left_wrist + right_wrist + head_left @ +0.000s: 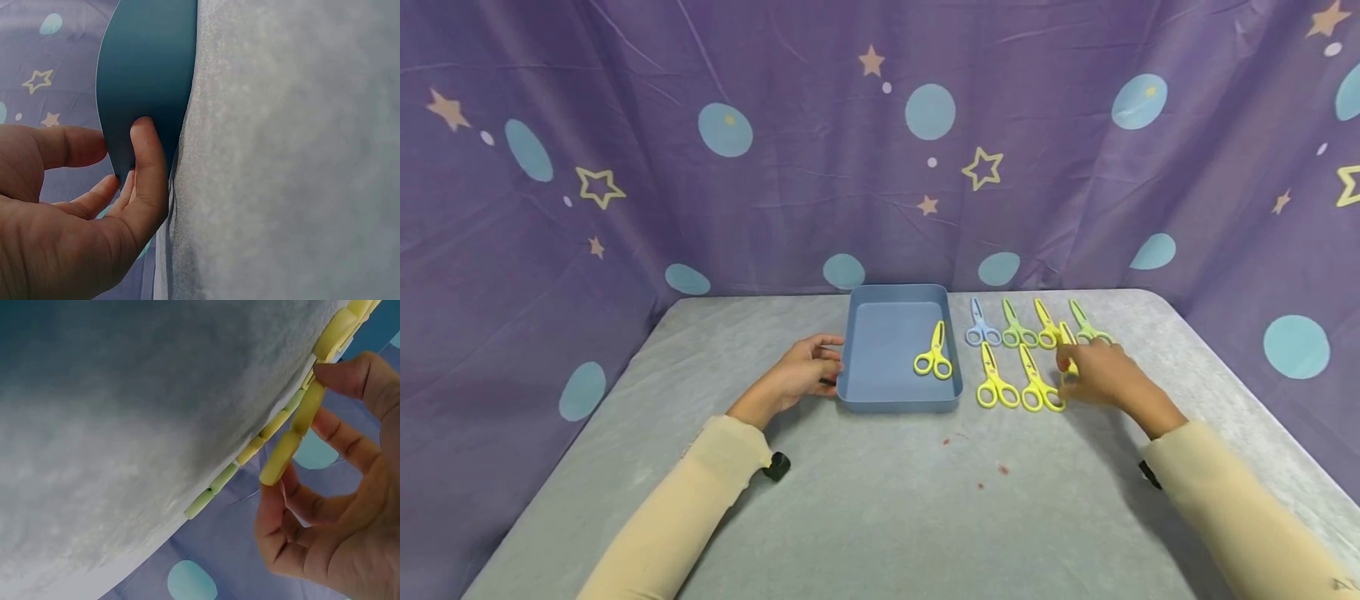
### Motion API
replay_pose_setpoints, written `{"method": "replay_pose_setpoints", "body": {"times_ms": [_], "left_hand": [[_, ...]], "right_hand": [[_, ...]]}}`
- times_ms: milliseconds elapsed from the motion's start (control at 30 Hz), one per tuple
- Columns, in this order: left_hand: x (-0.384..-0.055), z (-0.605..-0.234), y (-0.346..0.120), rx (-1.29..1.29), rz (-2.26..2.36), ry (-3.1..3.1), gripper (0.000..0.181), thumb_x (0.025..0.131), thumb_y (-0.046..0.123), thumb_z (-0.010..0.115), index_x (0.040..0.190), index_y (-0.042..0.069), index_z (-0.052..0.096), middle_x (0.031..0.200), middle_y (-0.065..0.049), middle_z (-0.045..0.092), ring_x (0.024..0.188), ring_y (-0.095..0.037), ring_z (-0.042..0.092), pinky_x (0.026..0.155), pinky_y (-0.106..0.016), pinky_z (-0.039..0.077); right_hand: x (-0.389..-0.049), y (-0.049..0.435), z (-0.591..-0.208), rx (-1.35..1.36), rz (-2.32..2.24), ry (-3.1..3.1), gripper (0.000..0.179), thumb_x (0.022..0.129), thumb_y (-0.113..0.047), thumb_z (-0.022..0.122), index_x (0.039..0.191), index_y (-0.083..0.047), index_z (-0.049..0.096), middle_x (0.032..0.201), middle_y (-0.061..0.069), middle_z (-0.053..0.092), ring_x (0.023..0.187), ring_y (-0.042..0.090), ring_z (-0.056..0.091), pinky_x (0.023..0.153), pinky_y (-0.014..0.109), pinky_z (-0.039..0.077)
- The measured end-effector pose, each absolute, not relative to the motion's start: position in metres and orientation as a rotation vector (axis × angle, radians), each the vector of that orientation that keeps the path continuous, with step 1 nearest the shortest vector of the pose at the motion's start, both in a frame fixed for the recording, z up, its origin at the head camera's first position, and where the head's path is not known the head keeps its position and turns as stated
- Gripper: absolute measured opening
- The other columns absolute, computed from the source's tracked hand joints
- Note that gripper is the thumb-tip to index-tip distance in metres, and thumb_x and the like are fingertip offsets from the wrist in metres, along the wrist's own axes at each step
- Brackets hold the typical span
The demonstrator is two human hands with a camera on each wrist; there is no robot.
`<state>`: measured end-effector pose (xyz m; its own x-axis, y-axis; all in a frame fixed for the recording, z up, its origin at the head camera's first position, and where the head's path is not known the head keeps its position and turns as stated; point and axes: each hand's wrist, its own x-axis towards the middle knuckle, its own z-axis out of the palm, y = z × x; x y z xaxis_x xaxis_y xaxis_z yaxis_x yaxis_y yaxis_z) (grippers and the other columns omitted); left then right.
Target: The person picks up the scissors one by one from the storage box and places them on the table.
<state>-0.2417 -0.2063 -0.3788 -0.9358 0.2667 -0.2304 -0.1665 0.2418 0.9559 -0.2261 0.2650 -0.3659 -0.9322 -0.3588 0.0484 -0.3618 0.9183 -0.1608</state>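
A blue tray (898, 407) stands at the middle of the table, with one pair of yellow scissors (933, 358) lying inside it toward its right wall. My left hand (805, 368) is at the tray's left side, fingertips touching the outer wall (147, 69). To the right, my right hand (1101, 372) pinches another pair of yellow scissors (306, 409) at the handle loops, between thumb and fingers. The hand covers part of that pair in the head view. Two more yellow pairs lie just left of this hand, one (1037, 382) nearest and one (996, 379) closer to the tray.
In the back row lie blue scissors (981, 325), green scissors (1017, 325), yellow scissors (1047, 323) and, partly behind the right hand, another green pair (1084, 323). A purple curtain (820, 167) hangs beyond the grey table (865, 500).
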Motion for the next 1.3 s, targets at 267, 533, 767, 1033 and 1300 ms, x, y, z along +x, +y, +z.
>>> {"method": "replay_pose_setpoints", "body": {"times_ms": [267, 533, 767, 1033, 1300], "left_hand": [[-0.242, -0.379, -0.205, 0.102, 1.739, 2.173, 0.054, 0.104, 0.003, 0.053, 0.155, 0.005, 0.037, 0.137, -0.023, 0.045, 0.092, -0.026, 0.06, 0.072, -0.034, 0.059], [-0.243, -0.38, -0.206, 0.092, 1.739, 2.173, 0.053, 0.104, 0.004, 0.054, 0.155, 0.005, 0.037, 0.138, -0.022, 0.045, 0.093, -0.026, 0.06, 0.071, -0.033, 0.059], [-0.242, -0.378, -0.205, 0.093, 1.739, 2.173, 0.053, 0.104, 0.003, 0.053, 0.155, 0.005, 0.038, 0.138, -0.022, 0.045, 0.093, -0.026, 0.06, 0.071, -0.033, 0.059], [-0.242, -0.379, -0.206, 0.093, 1.733, 2.172, 0.052, 0.104, 0.004, 0.054, 0.155, 0.007, 0.039, 0.139, -0.022, 0.044, 0.094, -0.027, 0.059, 0.072, -0.034, 0.059], [-0.243, -0.38, -0.207, 0.095, 1.736, 2.168, 0.053, 0.104, 0.004, 0.054, 0.154, 0.007, 0.039, 0.139, -0.022, 0.044, 0.094, -0.027, 0.059, 0.072, -0.034, 0.059]], "right_hand": [[-0.224, 0.275, -0.371, 0.709, 0.303, -3.117, 0.031, 0.075, -0.026, 0.086, 0.095, -0.012, 0.067, 0.076, 0.0, 0.056, 0.068, 0.02, 0.048, 0.06, 0.036, 0.04], [-0.221, 0.275, -0.368, 0.752, 0.344, -3.146, 0.025, 0.075, -0.018, 0.081, 0.095, -0.013, 0.067, 0.075, -0.001, 0.053, 0.067, 0.017, 0.048, 0.059, 0.032, 0.039], [-0.217, 0.277, -0.366, 0.819, 0.422, -3.152, 0.023, 0.074, -0.014, 0.079, 0.093, -0.015, 0.065, 0.074, -0.002, 0.05, 0.067, 0.015, 0.045, 0.059, 0.031, 0.037], [-0.218, 0.278, -0.364, 0.796, 0.449, -3.197, 0.022, 0.075, -0.013, 0.078, 0.094, -0.016, 0.066, 0.074, -0.002, 0.05, 0.068, 0.016, 0.046, 0.061, 0.031, 0.037], [-0.219, 0.277, -0.364, 0.815, 0.488, -3.233, 0.025, 0.077, -0.014, 0.082, 0.098, -0.014, 0.068, 0.075, -0.002, 0.052, 0.07, 0.016, 0.047, 0.063, 0.031, 0.039]]}}
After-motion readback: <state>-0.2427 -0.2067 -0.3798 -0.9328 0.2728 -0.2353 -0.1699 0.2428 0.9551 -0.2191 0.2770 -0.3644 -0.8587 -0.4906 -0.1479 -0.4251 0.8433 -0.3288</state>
